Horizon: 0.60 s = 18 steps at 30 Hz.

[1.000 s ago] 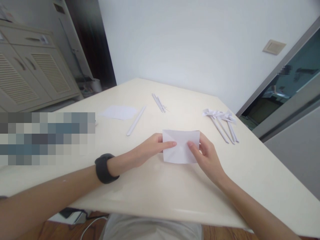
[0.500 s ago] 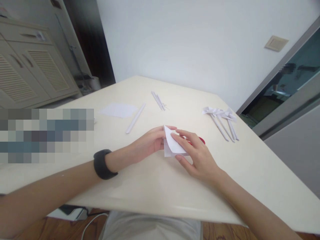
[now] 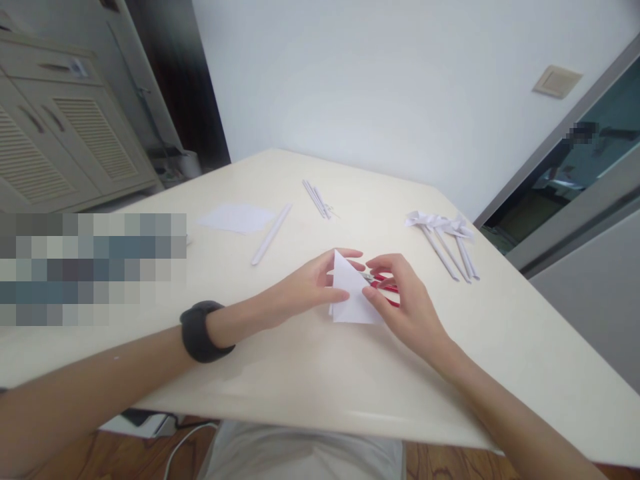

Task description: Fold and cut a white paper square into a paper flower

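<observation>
Cream desk (image 3: pixel 320 373), wide and bare near its front edge. Folded white paper (image 3: pixel 353 300) at its middle, pinched by left hand (image 3: pixel 313 287) and right hand (image 3: pixel 405 303), fingers closed on its edges. Red scissors (image 3: pixel 386 285) just behind. Paper sticks (image 3: pixel 447 243) far right.

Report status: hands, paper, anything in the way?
Left hand and right hand both pinch the folded paper on the table. Red scissors lie just behind it, under the right fingers.
</observation>
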Each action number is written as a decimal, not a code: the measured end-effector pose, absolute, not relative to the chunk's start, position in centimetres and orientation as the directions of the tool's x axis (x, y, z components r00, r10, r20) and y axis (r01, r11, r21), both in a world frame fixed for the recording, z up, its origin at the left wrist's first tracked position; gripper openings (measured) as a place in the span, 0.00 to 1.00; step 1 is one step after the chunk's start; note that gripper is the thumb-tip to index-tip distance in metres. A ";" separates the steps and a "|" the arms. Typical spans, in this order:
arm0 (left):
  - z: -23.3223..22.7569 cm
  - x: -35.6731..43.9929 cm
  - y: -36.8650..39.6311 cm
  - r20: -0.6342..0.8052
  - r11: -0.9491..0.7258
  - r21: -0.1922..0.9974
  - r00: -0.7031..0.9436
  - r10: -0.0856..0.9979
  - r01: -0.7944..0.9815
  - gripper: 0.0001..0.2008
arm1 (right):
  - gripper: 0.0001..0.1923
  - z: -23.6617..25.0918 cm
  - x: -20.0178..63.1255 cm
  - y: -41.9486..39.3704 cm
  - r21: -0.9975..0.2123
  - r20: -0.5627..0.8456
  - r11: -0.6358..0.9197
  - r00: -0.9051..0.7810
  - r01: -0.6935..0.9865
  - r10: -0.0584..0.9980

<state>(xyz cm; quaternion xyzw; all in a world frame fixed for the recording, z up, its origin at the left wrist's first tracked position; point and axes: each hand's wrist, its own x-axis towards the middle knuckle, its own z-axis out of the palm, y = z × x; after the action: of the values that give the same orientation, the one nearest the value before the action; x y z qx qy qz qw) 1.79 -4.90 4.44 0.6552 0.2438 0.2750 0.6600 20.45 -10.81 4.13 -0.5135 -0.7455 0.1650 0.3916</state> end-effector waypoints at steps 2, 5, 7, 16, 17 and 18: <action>4.5 1.9 -5.1 0.046 -0.052 0.999 0.740 0.671 -0.015 0.27 | 0.13 4.1 20.4 -10.6 -0.761 0.263 0.300 -0.148 0.575 0.953; 4.5 2.1 -5.4 0.056 -0.103 0.995 0.742 0.668 0.017 0.23 | 0.12 3.8 20.5 -10.1 -0.847 0.083 0.161 -0.173 0.506 0.981; 4.2 2.2 -5.4 0.036 -0.103 0.994 0.752 0.659 0.043 0.22 | 0.11 3.4 20.7 -9.9 -0.873 0.036 0.107 -0.156 0.476 0.987; 3.3 2.0 -3.9 -0.060 -0.108 0.980 0.765 0.641 0.167 0.08 | 0.10 3.5 21.6 -9.4 -0.956 -0.038 0.015 -0.173 0.293 0.984; 3.2 2.0 -3.7 -0.074 -0.091 0.981 0.762 0.644 0.172 0.08 | 0.11 3.6 21.5 -9.4 -0.959 -0.052 0.002 -0.180 0.284 0.982; 3.1 2.0 -3.7 -0.082 -0.079 0.982 0.758 0.647 0.173 0.08 | 0.11 3.7 21.4 -9.4 -0.962 -0.067 -0.012 -0.191 0.274 0.979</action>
<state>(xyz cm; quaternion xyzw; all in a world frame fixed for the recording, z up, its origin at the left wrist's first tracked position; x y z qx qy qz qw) 1.95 -3.66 3.12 0.7087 0.2892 0.1927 0.6140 21.41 -9.44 3.69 -0.5212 -0.6010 0.4841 0.3645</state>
